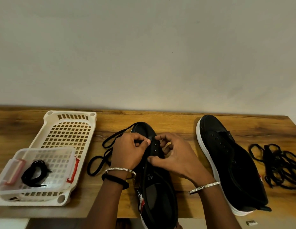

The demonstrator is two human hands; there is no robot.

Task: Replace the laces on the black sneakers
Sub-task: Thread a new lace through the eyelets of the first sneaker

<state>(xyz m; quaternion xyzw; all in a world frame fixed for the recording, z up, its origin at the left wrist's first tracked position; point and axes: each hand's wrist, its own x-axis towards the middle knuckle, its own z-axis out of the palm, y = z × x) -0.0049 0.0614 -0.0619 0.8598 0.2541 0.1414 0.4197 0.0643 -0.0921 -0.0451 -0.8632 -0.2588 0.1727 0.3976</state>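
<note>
The black low-top fabric sneaker [156, 195] lies toe-away on the brown wooden table [177, 123]. The left hand [127, 151] pinches the long black cord lace [97, 164] beside the sneaker's eyelets, thumb against forefinger. The right hand [175, 156] curls round the eyelet flap, thumb pressing lower down.

The lace's slack trails in loops left of the sneaker. Further left, a white slotted plastic basket [68, 128] holds a clear plastic box [44, 149] with a coiled black spare lace [34, 172]. Right of the sneaker lies its unlaced black twin [230, 164], then a tangle of loose black laces [279, 166].

I'd worry the tip frays or misses the small eyelet. The trailing loops could also knot, leaving uneven ends.
</note>
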